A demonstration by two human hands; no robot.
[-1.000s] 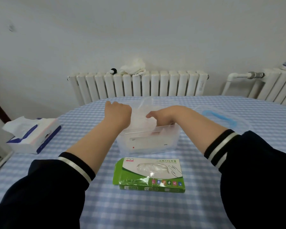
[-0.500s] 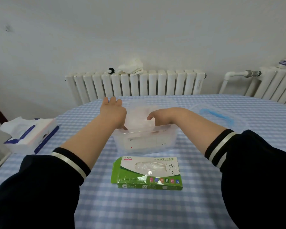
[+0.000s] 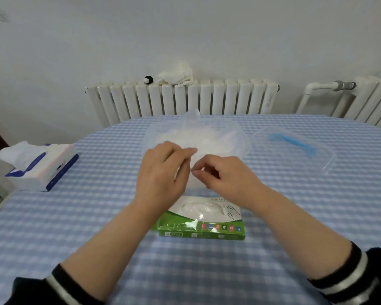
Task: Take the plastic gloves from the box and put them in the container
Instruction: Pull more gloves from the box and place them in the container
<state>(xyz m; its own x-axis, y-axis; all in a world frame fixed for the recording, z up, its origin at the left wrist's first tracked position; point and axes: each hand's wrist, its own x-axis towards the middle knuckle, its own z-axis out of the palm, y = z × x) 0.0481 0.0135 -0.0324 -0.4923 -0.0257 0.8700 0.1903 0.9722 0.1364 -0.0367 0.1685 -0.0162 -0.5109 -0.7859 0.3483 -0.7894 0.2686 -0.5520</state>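
Comparing with half a second back, both hands are seen drawn out of the container (image 3: 240,148) and pulled toward the body, between it and the green glove box (image 3: 201,221). Earlier the left hand (image 3: 163,172) was spread at the container's left wall and the right hand (image 3: 224,175) reached over the rim onto the pile; now the left hand's fingers are held nearly straight and relaxed, nothing clearly gripped. The right hand's thumb and forefinger are brought together as in a pinch, but whether a film of glove is caught there cannot be told: the plastic is clear and the frame is soft. The plastic gloves (image 3: 191,135) are noted heaped in the container, one edge standing up above the rim at the back. More gloves are visible through the window of the box, so the task is judged part done, a further pull from the box likely next. Off to the right the container's lid (image 3: 295,146) lies flat on the checked tablecloth (image 3: 97,216); a tissue pack (image 3: 40,166) sits far left.
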